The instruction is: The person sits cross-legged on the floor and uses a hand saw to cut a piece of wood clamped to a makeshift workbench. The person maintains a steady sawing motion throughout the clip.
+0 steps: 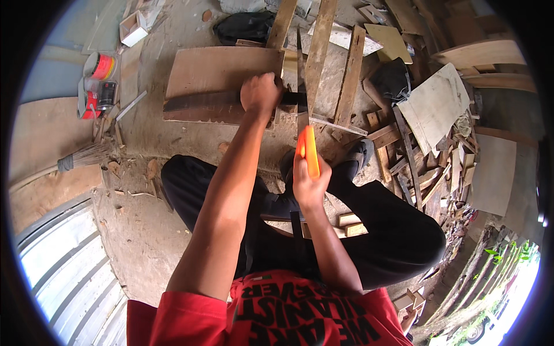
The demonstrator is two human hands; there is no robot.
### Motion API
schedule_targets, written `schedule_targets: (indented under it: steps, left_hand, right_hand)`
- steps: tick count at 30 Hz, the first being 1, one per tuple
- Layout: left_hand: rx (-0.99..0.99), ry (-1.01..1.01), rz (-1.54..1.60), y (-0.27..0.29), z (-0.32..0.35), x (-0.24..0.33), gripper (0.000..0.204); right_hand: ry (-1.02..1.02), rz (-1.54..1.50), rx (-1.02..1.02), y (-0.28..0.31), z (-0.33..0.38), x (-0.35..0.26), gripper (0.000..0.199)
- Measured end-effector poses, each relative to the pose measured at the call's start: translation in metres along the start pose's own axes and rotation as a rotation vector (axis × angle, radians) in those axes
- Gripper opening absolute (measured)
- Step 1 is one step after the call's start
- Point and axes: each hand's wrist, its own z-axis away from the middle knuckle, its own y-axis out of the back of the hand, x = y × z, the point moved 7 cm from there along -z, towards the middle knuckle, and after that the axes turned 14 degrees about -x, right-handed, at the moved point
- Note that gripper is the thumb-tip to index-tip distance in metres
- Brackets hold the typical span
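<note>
My left hand [261, 92] is closed around a long dark wooden strip [202, 101], which lies crosswise in front of me. Its right end [294, 100] reaches past my fist. In my right hand [311, 183] is the orange handle [310, 151] of a handsaw. The saw's narrow blade [300, 63] points away from me and meets the dark strip just right of my left fist. Beneath the strip lies a brown plywood panel [222, 66]. Whether the teeth have cut into the strip cannot be made out.
Long planks [319, 55] lie beyond the blade. Scrap wood [430, 173] and a pale board [435, 106] are heaped at right. At left are red cans [91, 104], a stick broom [83, 158] and corrugated metal sheeting [75, 277]. A black bag [242, 27] lies at the back.
</note>
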Motion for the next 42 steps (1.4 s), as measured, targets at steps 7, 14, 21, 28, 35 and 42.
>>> schedule_targets:
  steps: [7, 14, 21, 28, 35, 42]
  left_hand:
    - [0.060, 0.017, 0.052, 0.003, 0.005, 0.001, 0.024]
    - [0.008, -0.004, 0.047, 0.002, 0.007, 0.005, 0.021]
    - [0.009, 0.031, 0.043, -0.003, 0.006, -0.003, 0.023]
    - [0.046, -0.013, 0.046, -0.002, 0.005, -0.001, 0.024]
    - [0.008, 0.046, 0.042, 0.004, 0.003, -0.003, 0.022]
    - [0.092, 0.026, 0.038, 0.001, 0.003, -0.001, 0.024]
  right_hand:
    - [0.036, 0.115, -0.054, 0.019, 0.142, 0.027, 0.020]
    - [0.033, 0.056, 0.003, 0.000, -0.013, 0.007, 0.016]
    - [0.123, 0.112, -0.010, 0.007, 0.093, 0.034, 0.018]
    - [0.050, -0.173, 0.009, 0.011, 0.082, 0.015, 0.023]
    - [0.083, -0.045, -0.019, -0.003, 0.000, 0.008, 0.024]
    - [-0.030, 0.039, 0.009, 0.025, 0.140, 0.032, 0.033]
